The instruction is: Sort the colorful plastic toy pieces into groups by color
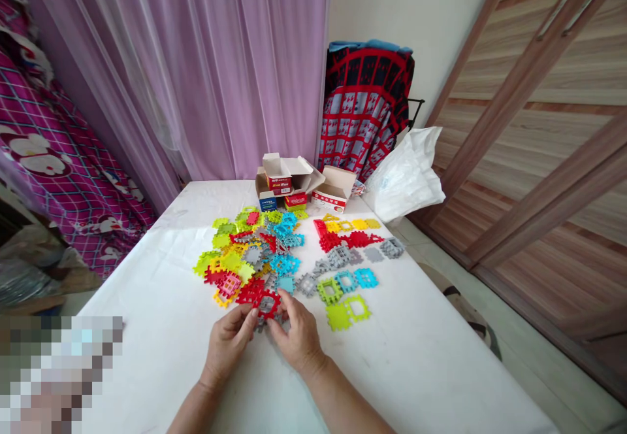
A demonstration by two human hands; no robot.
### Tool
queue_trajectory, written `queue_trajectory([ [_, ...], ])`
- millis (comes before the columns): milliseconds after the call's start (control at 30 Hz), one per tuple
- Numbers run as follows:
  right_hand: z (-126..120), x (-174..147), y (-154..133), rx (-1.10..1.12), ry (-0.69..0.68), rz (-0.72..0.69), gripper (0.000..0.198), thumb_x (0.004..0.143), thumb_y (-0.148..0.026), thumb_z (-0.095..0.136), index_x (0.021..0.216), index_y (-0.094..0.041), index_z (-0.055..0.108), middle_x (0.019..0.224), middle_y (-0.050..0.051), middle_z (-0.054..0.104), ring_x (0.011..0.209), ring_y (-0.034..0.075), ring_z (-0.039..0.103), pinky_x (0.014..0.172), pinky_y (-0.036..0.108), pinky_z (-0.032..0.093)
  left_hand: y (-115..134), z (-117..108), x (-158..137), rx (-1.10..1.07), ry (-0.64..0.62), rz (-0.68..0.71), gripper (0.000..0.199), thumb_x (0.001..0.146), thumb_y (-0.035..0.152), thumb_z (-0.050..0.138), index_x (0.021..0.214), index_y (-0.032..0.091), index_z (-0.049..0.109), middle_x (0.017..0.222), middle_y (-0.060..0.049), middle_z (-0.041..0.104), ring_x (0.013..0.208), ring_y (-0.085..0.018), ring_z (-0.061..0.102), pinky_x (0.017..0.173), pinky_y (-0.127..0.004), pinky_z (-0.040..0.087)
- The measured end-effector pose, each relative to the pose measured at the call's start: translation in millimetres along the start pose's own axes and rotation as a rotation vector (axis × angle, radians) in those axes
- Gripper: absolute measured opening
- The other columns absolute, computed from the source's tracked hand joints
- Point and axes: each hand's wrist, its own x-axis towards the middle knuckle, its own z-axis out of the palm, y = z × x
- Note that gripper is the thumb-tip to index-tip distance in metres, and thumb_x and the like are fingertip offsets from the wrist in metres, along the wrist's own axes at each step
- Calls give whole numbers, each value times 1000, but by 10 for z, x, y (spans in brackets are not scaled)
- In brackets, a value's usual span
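Observation:
A red plastic interlocking tile (263, 312) with notched edges and an open middle is between my two hands at the near side of a mixed pile. My left hand (226, 341) pinches its left edge, and the thumb lies along the lower corner. On the other edge, the fingers of my right hand (298, 334) close with thumb and forefinger. Grey tiles show through and beneath it. Right behind lies the pile of lime tiles (203, 264), blue tiles (285, 265), yellow and red ones.
Sorted groups lie to the right: yellow tiles (360, 224), red tiles (333, 241), grey tiles (392, 248), blue tiles (366, 278) and green tiles (337, 317). Small open cardboard boxes (334, 192) stand at the back of the white-covered table (416, 355). A white plastic bag (406, 176) sits at its far right corner.

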Motion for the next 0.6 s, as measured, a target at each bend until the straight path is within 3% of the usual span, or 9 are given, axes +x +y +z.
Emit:
queue_trajectory([
  [133, 47, -5, 29, 123, 54, 112, 49, 80, -22, 53, 128, -17, 50, 84, 4, 72, 65, 15, 66, 66, 25, 55, -24, 24, 3, 44, 9, 30, 31, 78, 48, 62, 81, 18, 69, 55, 2, 63, 46, -12, 57, 46, -22, 48],
  [300, -26, 11, 40, 304, 101, 230, 22, 86, -31, 51, 99, -19, 65, 83, 6, 75, 73, 16, 70, 66, 22, 56, 41, 139, 5, 155, 45, 55, 33, 81, 49, 57, 77, 18, 68, 47, 3, 60, 43, -12, 57, 45, -21, 46],
  [433, -155, 42, -13, 345, 44, 264, 32, 88, -38, 50, 107, -16, 64, 90, 9, 74, 73, 17, 70, 59, 23, 56, 75, 201, -30, 349, 71, 162, 32, 85, 45, 53, 74, 19, 68, 49, 2, 62, 44, -11, 57, 45, -20, 44],
  [600, -226, 105, -97, 275, -6, 231, 45, 77, -40, 62, 116, -17, 58, 95, 8, 70, 78, 18, 67, 50, 22, 52, 78, 190, -41, 534, 113, 428, 29, 90, 38, 47, 82, 21, 69, 65, -2, 72, 57, -13, 67, 54, -20, 51],
])
